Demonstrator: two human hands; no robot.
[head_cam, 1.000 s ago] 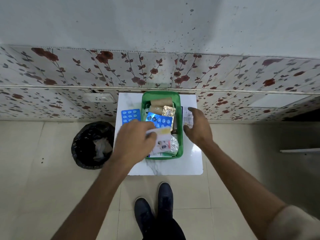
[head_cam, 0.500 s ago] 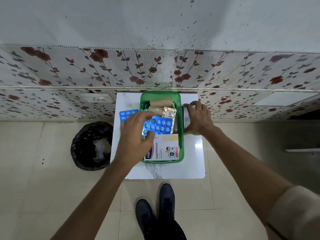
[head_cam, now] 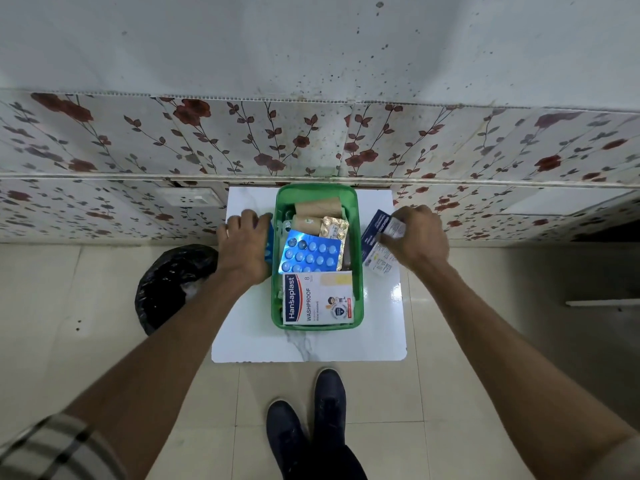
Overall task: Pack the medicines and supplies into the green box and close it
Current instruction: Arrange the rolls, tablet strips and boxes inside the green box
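Flowered wall tiles point(head_cam: 242, 140) run behind a small white table point(head_cam: 249, 327) standing on pale floor tiles, with a black bin bag point(head_cam: 173, 282) on the floor to its left. On the table sits the green box point(head_cam: 358, 299), open, with no lid in sight. Inside it, at the far end, lie two brown bandage rolls point(head_cam: 317, 209), one behind the other, with a gold pill strip point(head_cam: 334, 227) resting against them. A blue pill sheet point(head_cam: 310, 252) lies tilted across the middle, and a white plaster packet point(head_cam: 317, 297) fills the near end, its printed face up.

Both bare forearms reach forward from the lower corners, one on each side of the box. The left hand point(head_cam: 244, 244) lies palm down on the table just beside the box's left wall, fingers spread flat and pressing on another blue pill sheet point(head_cam: 269, 242), only a thin edge of which shows beneath the palm; whether the fingers have closed on it cannot be told. The right hand point(head_cam: 414, 237) is held just right of the box, knuckles up, fingers curled around a small blue and white carton point(head_cam: 375, 237) and a small white bottle point(head_cam: 394, 227), gripped together and tilted, clear of the box rim. A checked sleeve point(head_cam: 52, 448) shows at the left elbow, and two dark shoes point(head_cam: 311, 420) stand on the floor below the table.
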